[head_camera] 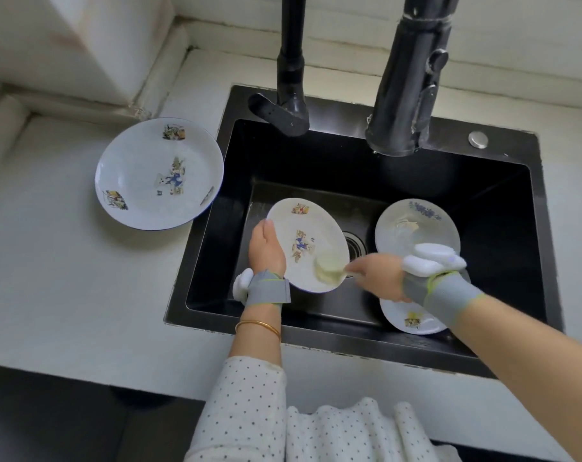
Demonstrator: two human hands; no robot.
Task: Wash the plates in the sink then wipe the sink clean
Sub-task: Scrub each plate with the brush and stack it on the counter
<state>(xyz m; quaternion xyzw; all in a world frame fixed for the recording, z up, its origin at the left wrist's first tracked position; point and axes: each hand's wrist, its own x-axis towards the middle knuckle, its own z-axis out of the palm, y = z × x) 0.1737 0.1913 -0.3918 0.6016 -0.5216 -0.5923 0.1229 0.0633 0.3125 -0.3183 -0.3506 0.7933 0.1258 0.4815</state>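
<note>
Inside the sink (499, 211), left of its drain (354, 245), the left hand (266, 248) grips a plate (303, 235) by its left rim, thumb on the face, and holds it tilted. The right hand (376, 278), blurred, pinches a pale sponge (328, 266) against the plate's lower right part. At the sink's right side lies a flowered plate (413, 228), and a third plate (413, 320) sits at the front, partly under the right wrist. On the counter (66, 278), touching the sink's left edge, rests a dish (149, 175). A black tap (406, 95) hangs over the sink's back.
</note>
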